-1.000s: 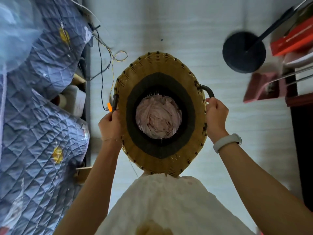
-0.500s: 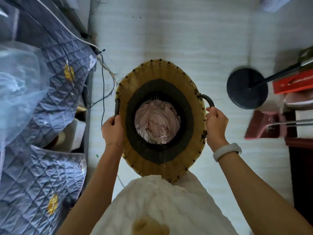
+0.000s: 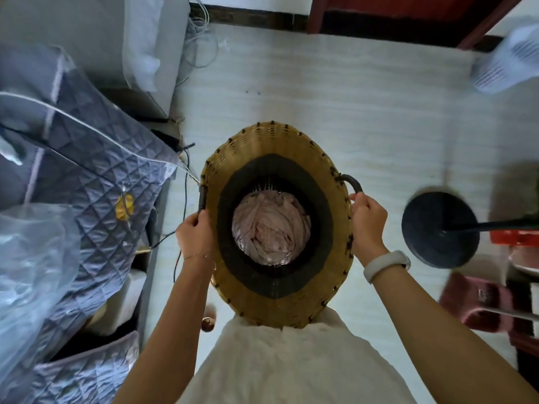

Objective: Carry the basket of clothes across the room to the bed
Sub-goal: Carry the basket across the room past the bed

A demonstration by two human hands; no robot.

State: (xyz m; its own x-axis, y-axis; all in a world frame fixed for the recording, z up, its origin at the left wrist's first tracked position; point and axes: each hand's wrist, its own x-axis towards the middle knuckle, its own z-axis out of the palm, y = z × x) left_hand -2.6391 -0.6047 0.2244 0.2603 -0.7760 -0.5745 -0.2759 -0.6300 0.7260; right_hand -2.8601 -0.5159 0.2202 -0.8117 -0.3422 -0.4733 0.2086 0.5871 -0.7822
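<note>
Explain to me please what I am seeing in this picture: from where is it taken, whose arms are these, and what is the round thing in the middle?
There is no machine here. A person wears a camera on the head, so you look down along their own arms toward the floor. The round thing is a woven basket seen from above, with pinkish clothes lying at its bottom. The left hand grips the dark handle on one side, and the right hand, with a white wristband, grips the other handle. A bed with a grey quilted cover lies along the left. On the right, a black round stand base rests on the pale floor.
</note>
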